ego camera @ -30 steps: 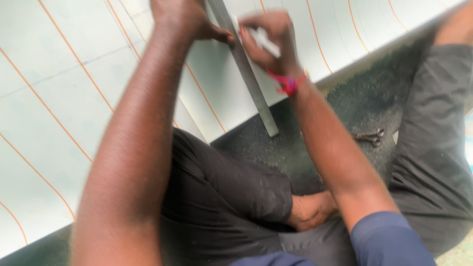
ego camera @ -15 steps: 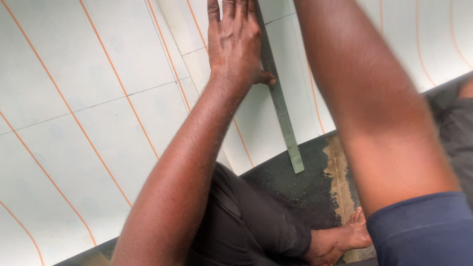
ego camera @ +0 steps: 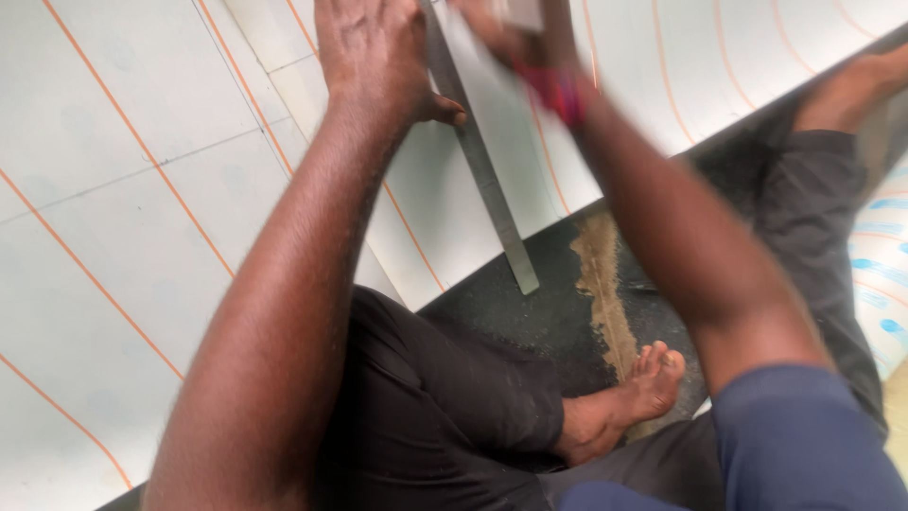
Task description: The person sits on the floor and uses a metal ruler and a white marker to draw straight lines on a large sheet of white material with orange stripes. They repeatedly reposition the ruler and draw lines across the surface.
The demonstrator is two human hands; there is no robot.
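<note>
- Your left hand (ego camera: 378, 57), at the upper middle of the frame, lies flat with its grip spread, pressing the long metal straightedge (ego camera: 482, 175) onto the pale sheet with orange lines (ego camera: 142, 189).
- Your right hand (ego camera: 515, 28) is blurred at the top edge; its grip seems to close on something small and pale, but you cannot tell what.
- Keep firm, even pressure on the straightedge, whose lower end overhangs the dark floor (ego camera: 530, 322).
- Keep your thumb clear of its edge.
</note>
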